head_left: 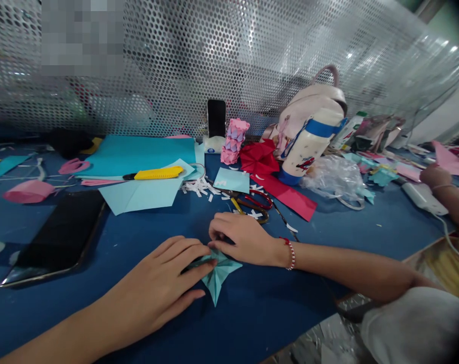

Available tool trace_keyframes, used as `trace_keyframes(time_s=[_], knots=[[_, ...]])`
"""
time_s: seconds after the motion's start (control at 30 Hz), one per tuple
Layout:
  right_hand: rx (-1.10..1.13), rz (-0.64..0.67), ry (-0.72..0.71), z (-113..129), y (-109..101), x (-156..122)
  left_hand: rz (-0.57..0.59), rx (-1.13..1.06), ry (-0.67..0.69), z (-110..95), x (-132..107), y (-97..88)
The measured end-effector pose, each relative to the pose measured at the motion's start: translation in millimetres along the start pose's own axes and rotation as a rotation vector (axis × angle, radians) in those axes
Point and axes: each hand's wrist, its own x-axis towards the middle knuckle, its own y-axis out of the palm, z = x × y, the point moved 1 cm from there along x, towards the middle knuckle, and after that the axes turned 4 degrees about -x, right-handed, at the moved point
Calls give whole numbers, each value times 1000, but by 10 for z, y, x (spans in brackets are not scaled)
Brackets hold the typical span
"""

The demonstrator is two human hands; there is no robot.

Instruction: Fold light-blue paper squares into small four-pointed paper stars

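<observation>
At the near side of the blue table [282, 303], we see one folded teal paper star [217, 277] between our two hands. Our left hand [161, 278] holds its thumb and fingers apart, fingertips on the star; our right hand [248, 240] curls its fingers at the star's far side, and we cannot tell whether they pinch it. Leftward lies one black glass-faced phone [58, 232]. Farther back, we count one yellow plastic cutter [159, 173], one small light-blue paper square [231, 180], one pink-and-purple folded-paper tower [235, 141], one white-and-blue bottle [303, 151] and one upright dark-screened phone [216, 119].
</observation>
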Motion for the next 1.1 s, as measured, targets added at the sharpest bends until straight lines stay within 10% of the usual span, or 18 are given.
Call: trace_keyframes(time_s=[0.5, 0.77, 1.1], knots=[[227, -143, 20, -88, -121, -93, -118, 51, 84, 3, 27, 37], [-95, -153, -414, -55, -204, -244, -128, 75, 104, -38, 145, -94], [-210, -209, -550, -88, -206, -255, -156, 4, 9, -56, 77, 70]])
